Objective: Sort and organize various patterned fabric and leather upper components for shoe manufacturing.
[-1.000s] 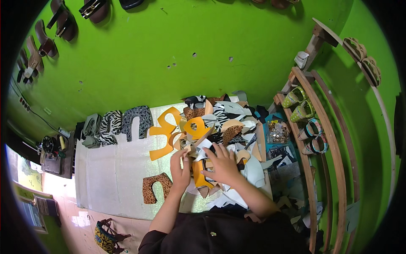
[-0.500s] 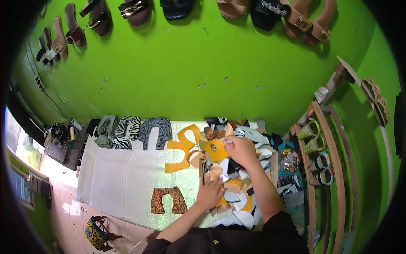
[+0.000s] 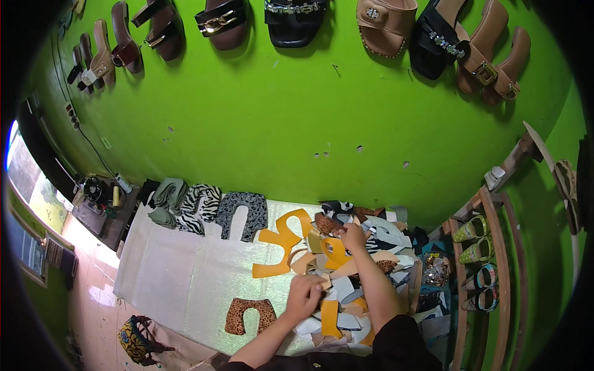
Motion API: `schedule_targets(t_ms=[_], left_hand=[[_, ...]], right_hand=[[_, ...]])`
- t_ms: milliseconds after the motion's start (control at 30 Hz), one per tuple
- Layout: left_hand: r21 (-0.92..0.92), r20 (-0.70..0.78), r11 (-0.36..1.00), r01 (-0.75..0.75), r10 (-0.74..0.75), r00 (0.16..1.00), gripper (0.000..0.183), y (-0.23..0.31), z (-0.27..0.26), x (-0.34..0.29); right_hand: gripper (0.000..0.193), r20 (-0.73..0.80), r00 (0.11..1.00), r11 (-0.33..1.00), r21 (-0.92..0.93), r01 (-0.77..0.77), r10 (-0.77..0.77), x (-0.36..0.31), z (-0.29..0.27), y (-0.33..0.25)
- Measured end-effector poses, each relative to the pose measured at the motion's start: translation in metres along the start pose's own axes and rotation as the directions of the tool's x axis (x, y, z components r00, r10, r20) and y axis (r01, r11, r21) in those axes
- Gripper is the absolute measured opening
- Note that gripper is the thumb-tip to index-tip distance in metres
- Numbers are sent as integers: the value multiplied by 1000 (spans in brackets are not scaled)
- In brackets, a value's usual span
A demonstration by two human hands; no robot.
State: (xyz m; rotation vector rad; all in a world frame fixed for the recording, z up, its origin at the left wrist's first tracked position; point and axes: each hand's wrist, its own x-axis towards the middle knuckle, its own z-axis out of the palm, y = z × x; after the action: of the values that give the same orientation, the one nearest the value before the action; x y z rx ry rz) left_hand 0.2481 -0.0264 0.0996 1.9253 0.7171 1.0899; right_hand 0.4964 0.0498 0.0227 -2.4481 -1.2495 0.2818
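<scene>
A heap of cut scraps (image 3: 387,232) in white, grey, tan, yellow and animal prints covers the right part of the table. My left hand (image 3: 304,298) is curled at its left edge, its fingers closed on a small beige scrap (image 3: 325,282). Farther back, my right hand (image 3: 354,238) pinches among the pieces beside a leopard-print scrap (image 3: 327,223); what its fingertips hold is hidden. Just below it lies a yellow scrap (image 3: 336,252). Curved yellow cut pieces (image 3: 272,270) rest left of the heap. Nearer me lies a leopard-print U-shaped piece (image 3: 250,307).
Along the table's (image 3: 167,272) back edge sit a grey patterned U-shaped piece (image 3: 250,207), zebra-print pieces (image 3: 201,201) and folded grey-green ones (image 3: 168,195). Sandals (image 3: 297,25) hang on the green wall. A wooden rack (image 3: 495,247) with shoes stands right; a stool (image 3: 137,340) stands front left.
The view has shifted, so everything appears lower and farther right. My left hand, spread on the scraps before, has curled around a beige scrap. My right hand has moved slightly left over the heap.
</scene>
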Motion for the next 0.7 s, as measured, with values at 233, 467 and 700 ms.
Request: schedule_targets(t_ms=[233,467,700], left_hand=[[-119,-157,984,130,-148,977,20,-14,0,36],[-667,312,547,506,-411,857,53,2,18,61],[-569,328,601,562,-461,825,18,-38,52,48]], right_hand=[[19,-190,958,735,614,288,-216,-21,-80,1],[20,166,649,641,457,617,-743,-83,-138,-44],[24,-130,991,912,401,84,-34,59,-75,50]])
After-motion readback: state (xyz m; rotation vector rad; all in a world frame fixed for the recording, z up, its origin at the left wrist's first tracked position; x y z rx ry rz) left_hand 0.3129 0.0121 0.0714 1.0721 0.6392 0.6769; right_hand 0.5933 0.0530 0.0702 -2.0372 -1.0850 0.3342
